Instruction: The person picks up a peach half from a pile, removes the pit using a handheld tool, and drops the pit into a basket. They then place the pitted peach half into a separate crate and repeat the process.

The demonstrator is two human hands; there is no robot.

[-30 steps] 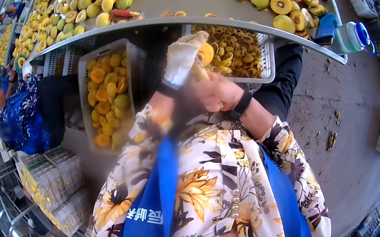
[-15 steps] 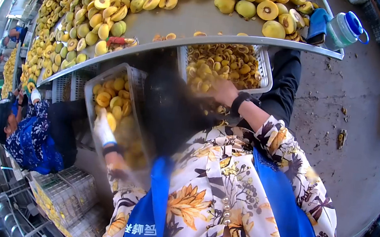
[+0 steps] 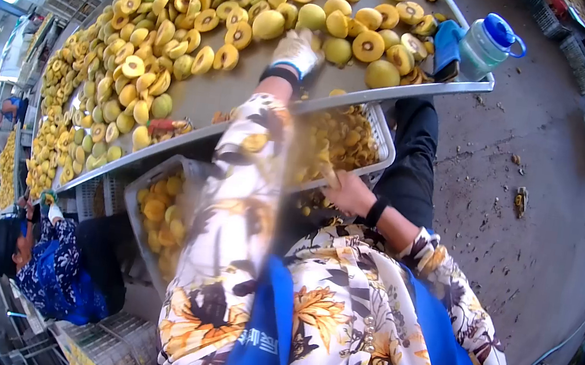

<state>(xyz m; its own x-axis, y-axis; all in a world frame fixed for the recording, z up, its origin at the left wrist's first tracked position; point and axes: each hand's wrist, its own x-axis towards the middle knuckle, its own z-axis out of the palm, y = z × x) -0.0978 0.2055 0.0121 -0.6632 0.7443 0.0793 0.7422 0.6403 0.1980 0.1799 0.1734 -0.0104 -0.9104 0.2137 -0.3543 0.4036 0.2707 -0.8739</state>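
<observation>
My left hand (image 3: 298, 52), in a white glove, reaches over the metal table (image 3: 247, 77) with its fingers curled down beside a whole-looking yellow peach (image 3: 312, 17). What lies under those fingers is hidden. Bare, with a black wristband, my right hand (image 3: 351, 194) is at the near edge of a white crate (image 3: 385, 139) of peach scraps (image 3: 351, 127). Its fingers are closed on a blurred yellowish thing (image 3: 325, 170) that I cannot make out. Left of my sleeve, another crate (image 3: 134, 198) holds yellow peach halves (image 3: 156, 210).
Heaped peaches (image 3: 130, 65), many halved, spread over the table's left and far side. A red-handled tool (image 3: 163, 125) lies near the rim. A blue-lidded bottle (image 3: 486, 49) and blue cloth (image 3: 448, 44) stand at the right corner. A co-worker (image 3: 52, 269) sits at left.
My left hand has gone from the crate of peach halves up onto the table. My right hand has drawn back from inside the scrap crate to its near edge.
</observation>
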